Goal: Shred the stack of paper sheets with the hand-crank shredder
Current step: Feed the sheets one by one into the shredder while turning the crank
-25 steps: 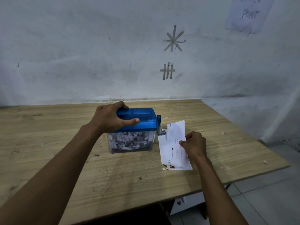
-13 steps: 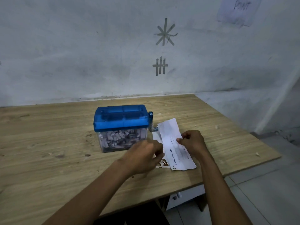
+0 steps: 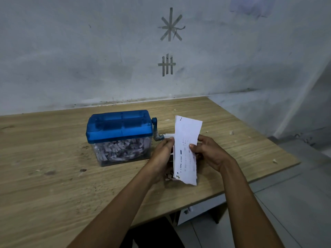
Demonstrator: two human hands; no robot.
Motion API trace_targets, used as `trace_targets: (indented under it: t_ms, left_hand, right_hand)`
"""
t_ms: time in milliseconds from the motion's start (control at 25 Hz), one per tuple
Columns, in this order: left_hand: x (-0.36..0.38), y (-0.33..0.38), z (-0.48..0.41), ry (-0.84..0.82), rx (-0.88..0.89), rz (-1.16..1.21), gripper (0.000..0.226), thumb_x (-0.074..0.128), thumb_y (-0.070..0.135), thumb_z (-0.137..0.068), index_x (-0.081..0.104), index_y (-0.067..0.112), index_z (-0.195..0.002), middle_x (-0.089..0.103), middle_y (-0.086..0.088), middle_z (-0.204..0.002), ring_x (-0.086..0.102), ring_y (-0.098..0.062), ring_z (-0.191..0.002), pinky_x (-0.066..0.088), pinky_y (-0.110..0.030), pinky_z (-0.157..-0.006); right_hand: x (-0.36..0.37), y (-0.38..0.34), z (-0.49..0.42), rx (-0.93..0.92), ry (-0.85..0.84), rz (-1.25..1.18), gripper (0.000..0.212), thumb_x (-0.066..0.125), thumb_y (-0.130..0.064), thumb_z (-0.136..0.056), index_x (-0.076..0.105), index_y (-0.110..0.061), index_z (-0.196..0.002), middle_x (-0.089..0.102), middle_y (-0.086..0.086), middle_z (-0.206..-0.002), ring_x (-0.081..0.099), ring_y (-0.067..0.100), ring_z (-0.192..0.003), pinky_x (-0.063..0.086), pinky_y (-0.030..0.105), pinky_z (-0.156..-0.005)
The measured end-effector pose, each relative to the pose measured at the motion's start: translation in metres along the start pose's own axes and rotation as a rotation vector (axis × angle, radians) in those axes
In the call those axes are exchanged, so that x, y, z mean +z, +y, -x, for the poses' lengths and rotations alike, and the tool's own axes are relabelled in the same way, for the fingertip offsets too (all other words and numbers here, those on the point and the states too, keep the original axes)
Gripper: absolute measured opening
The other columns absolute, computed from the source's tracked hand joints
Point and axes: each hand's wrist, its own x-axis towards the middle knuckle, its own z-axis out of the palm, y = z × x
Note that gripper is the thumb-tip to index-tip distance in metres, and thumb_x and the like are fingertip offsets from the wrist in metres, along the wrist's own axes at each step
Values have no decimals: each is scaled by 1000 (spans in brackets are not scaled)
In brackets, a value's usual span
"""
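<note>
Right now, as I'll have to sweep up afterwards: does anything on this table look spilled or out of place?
Yes. Loose paper scraps lie on the table to the right of the shredder and toward the right edge, with more bits beneath the held sheet. They look like shreds that missed the bin.

- Wall (image 3: 107, 51): asterisk sign (image 3: 171, 25) made of grey tape strips crossing at one centre; a sign, not a letter.
- Just below it on the same wall: tally sign (image 3: 167, 65), a few upright tape strokes crossed by one horizontal strip, hash-like.
- Top right of the wall: pale notice (image 3: 250, 6), cut off by the frame edge, writing blurred and unreadable.
- Paper sheet (image 3: 186, 140), held upright: rows of small dark print down its lower half, a short dark block beside the top row, and a tiny mark at the top left corner. All too small to read.
</note>
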Motion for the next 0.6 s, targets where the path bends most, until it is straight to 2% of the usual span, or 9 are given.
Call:
trace_targets:
  t_ms: [160,240,320,480,600]
  left_hand:
    - [5,5,5,-94,-46,174,45,35,43,-109,68,17,-124,74,-13,-116,70,-31,-108,56,-47,-95]
    - [7,7,7,-171,-73,187,45,40,43,-106,66,11,-126,72,-18,-119,69,-36,-110,55,-48,-95]
    - [7,7,7,-199,-94,196,44,46,42,-104,64,9,-127,70,-20,-121,69,-37,-107,55,-49,-95]
    - [4,2,0,-134,-61,245,38,53,36,-103,67,7,-124,73,-18,-116,70,-37,-108,55,-52,-97]
    - [-1,-4,-2,-113,-4,243,27,57,17,-102,68,6,-125,74,-16,-116,68,-39,-111,57,-48,-92]
  right_hand:
    - [4,-2,4,34,-59,13,15,62,-12,-96,74,-11,-104,77,2,-97,69,15,-86,48,28,-72]
    - [5,-4,7,31,-74,-63,20,66,-22,-96,73,-7,-107,77,7,-103,73,21,-94,55,31,-81]
    - [6,-6,8,32,-72,-92,25,68,-25,-94,71,-6,-111,76,12,-107,72,28,-99,57,39,-90]
    - [8,-9,8,7,-42,-183,18,59,-16,-99,67,-7,-112,76,13,-104,73,27,-91,57,39,-83]
    - [8,-11,8,23,-9,-184,19,55,-16,-100,68,-5,-110,75,14,-99,72,28,-87,54,41,-82]
